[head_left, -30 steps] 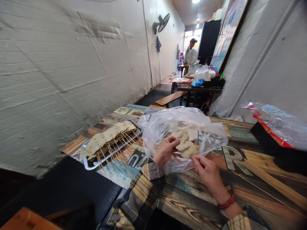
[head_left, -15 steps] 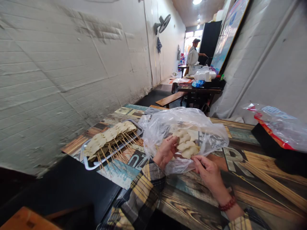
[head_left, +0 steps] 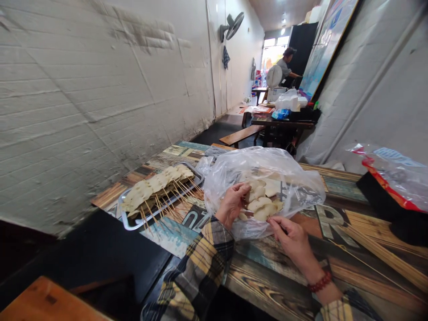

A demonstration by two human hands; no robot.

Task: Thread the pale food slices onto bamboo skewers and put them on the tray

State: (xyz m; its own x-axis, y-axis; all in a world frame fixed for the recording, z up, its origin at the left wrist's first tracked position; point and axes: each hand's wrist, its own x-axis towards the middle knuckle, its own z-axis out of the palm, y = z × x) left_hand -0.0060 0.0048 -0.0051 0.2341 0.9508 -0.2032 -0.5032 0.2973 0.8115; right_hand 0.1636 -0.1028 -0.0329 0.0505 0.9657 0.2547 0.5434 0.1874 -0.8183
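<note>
My left hand (head_left: 231, 204) is closed, its thumb and fingers pinching the left edge of some pale, thin, wavy food slices (head_left: 261, 206). At the near end of these slices, my right hand (head_left: 290, 237) pinches a thin wooden skewer, mostly hidden by the fingers. Both hands work over the mouth of a clear plastic bag (head_left: 220, 178), with more slices visible inside. To the left, a metal tray (head_left: 131, 224) bears a stack of finished-looking skewered slices (head_left: 157, 186), their sticks (head_left: 167, 205) pointing toward me over the rim.
A bundle of bare wooden skewers (head_left: 388, 254) lies at the right of the patterned table (head_left: 267, 283). Behind it stands a black container (head_left: 377, 191) with red-edged plastic packaging. A grey cloth (head_left: 214, 152) lies beyond the bag. Farther back are a bench (head_left: 240, 134) and a person (head_left: 286, 67).
The view has shifted slightly, moving the scene rightward. Both hands keep their grips, and the slices between them sit a little differently. The person at the back has leaned forward.
</note>
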